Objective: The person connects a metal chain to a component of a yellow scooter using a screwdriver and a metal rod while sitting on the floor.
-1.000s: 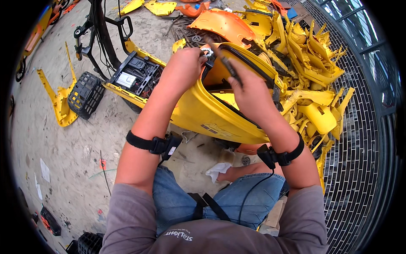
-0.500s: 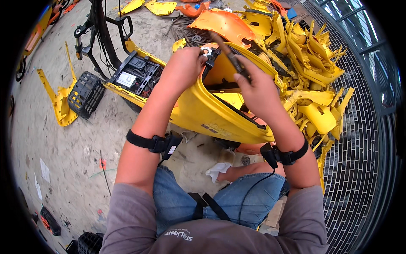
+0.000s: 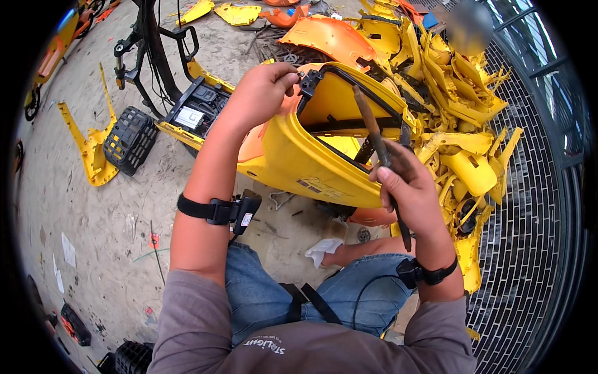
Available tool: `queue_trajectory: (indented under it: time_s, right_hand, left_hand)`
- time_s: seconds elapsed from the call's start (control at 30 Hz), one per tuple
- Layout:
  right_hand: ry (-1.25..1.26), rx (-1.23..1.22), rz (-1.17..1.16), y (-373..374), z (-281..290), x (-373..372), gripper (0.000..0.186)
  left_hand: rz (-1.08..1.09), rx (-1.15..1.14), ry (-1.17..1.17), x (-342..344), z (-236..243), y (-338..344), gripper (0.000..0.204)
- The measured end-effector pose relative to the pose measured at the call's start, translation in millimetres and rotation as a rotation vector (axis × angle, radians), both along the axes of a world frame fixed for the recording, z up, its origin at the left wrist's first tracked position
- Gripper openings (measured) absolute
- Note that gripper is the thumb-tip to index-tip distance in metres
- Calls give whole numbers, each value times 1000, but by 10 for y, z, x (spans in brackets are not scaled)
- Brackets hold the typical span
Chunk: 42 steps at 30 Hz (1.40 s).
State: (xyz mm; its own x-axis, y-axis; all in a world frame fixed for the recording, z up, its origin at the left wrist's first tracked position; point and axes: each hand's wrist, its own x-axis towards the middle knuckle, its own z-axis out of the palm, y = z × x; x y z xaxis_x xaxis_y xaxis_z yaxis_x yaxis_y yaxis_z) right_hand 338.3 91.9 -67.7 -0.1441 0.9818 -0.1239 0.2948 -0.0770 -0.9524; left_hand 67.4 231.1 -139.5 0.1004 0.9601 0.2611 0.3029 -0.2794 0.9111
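1. Yellow body shell lies in front of the seated person, above the knees, its wide black-edged opening facing up and to the right. It sits below and to the right of the left hand, and to the upper left of the right hand.

2. Left hand: at the shell's upper left corner, fingers curled in with thumb and forefinger drawn close together. Its fingertips are just beside a small black fitting at the opening's edge. Whether they pinch something, or touch the fitting, cannot be told.

3. Right hand: closed around a long, dark rod-like tool. The tool slants, its upper end over the shell's opening and its lower end poking out below the hand. This hand is at the shell's right end.

4. Beyond and to the right of the shell, broken yellow panels lie heaped; an orange panel rests behind it.

5. To the left, an open compartment in a yellow-edged frame shows black parts. Farther left, on the dusty grey floor, are a black slotted basket and, just beside it, a forked yellow piece.
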Motion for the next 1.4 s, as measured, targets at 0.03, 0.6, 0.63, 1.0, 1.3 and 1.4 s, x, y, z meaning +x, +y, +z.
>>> queue_trajectory:
  time_s: [0.03,0.6,0.63,1.0,1.3,1.4]
  right_hand:
    - [19,-5,-7,-49,-55,39,52]
    - [269,-38,71,-419,-569,169,54]
    - [274,-34,56,-448,-637,156,54]
    - [293,164,134,-713,-1293,273,38]
    - [415,73,164,-1148,-1303,478,34]
    - [435,95,79,-1098,-1250,559,28]
  left_hand:
    - [-7,22,4,-17,-19,-11,23]
    - [30,18,19,-58,-1,-429,26]
    - [54,5,81,-50,28,-521,26]
    - [-274,-228,261,515,332,-2029,24]
    - [-159,-176,104,1130,-134,-2595,20]
    - [-61,-62,56,1229,-375,-2613,18]
